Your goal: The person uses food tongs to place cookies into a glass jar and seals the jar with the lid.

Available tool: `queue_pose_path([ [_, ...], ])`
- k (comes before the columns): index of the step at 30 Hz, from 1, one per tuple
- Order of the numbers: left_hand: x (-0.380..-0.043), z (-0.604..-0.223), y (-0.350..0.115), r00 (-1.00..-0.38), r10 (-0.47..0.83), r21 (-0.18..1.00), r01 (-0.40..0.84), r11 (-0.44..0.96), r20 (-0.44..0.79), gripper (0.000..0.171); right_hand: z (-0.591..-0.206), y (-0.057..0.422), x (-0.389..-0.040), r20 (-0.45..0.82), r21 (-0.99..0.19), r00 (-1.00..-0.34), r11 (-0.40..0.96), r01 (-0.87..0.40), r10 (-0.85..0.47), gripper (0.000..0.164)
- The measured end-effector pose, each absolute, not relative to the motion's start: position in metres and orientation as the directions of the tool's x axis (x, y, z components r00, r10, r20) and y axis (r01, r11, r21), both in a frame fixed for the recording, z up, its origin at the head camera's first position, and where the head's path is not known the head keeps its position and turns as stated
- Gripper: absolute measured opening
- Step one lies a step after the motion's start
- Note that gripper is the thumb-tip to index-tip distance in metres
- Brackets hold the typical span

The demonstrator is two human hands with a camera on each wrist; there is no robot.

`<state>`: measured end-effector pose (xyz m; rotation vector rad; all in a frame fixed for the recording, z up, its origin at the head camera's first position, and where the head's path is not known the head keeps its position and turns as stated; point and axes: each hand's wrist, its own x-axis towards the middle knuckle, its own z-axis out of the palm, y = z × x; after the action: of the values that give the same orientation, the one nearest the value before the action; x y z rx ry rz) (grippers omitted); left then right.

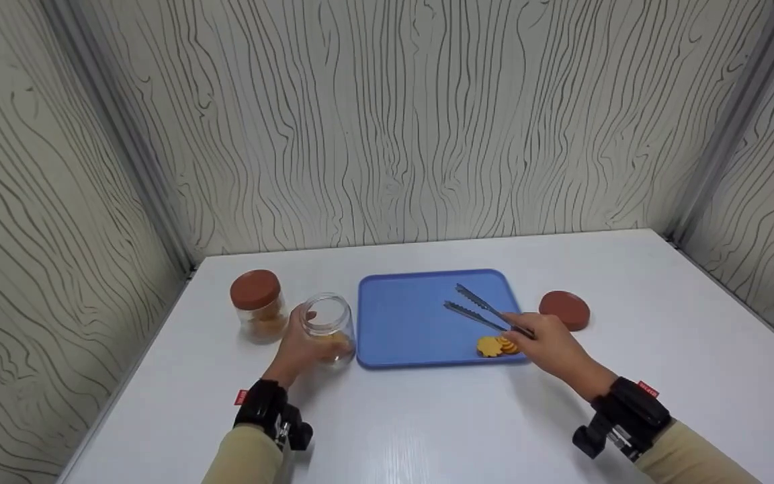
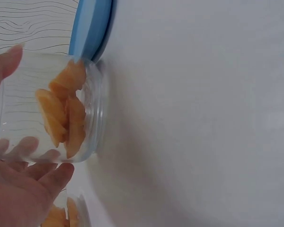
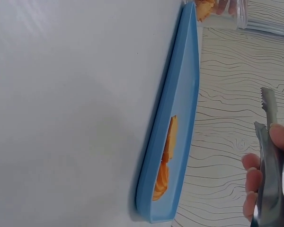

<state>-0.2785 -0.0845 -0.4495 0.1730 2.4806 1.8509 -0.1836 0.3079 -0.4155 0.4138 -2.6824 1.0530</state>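
My left hand [image 1: 298, 351] grips an open clear jar [image 2: 95, 109] at the left edge of the blue tray [image 1: 404, 316], fingers on one side and thumb on the other. Several orange, cookie-like pieces [image 2: 61, 111] lie at the jar's bottom. Metal tongs [image 3: 271, 177] are held in my right hand [image 1: 551, 346] over the tray's right part, their toothed tips spread a little with nothing between them. Below the tongs, a flower-shaped yellow-orange cookie [image 1: 489, 347] and a ridged one [image 3: 161, 181] lie in the tray's near right corner, partly hidden by the hand in the head view.
A second jar with a red-brown lid [image 1: 255, 289] stands left of my left hand, orange pieces inside. Another red-brown lid [image 1: 565, 310] lies on the white table [image 1: 400, 423] right of the tray. Wood-patterned panels [image 1: 387, 134] close off the back and sides.
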Motion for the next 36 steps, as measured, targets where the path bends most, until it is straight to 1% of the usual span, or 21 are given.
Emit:
queue_pose_path([
  [6,-0.278,-0.448,-0.084,-0.993,0.115,0.952,0.055,0.302,0.021,0.105,-0.416,0.312,-0.18,0.293,-0.646,-0.942,0.693,-0.321,-0.164,0.037],
  [15,-0.274,-0.445,-0.084,-0.994,0.112,0.95,0.033,0.312,-0.002,0.107,-0.417,0.316,-0.176,0.287,-0.638,-0.945,0.704,-0.312,-0.158,0.037],
  [21,-0.273,-0.444,-0.084,-0.993,0.113,0.949,0.055,0.31,0.021,0.105,-0.419,0.32,-0.174,0.277,-0.637,-0.951,0.715,-0.289,-0.137,0.036],
  [30,-0.276,-0.446,-0.084,-0.994,0.109,0.946,0.063,0.319,0.03,0.106,-0.422,0.327,-0.169,0.275,-0.604,-0.95,0.743,-0.289,-0.146,0.037],
  [36,-0.276,-0.448,-0.085,-0.994,0.11,0.948,0.053,0.314,0.019,0.106,-0.423,0.329,-0.166,0.241,-0.625,-0.962,0.737,-0.257,-0.13,0.038],
])
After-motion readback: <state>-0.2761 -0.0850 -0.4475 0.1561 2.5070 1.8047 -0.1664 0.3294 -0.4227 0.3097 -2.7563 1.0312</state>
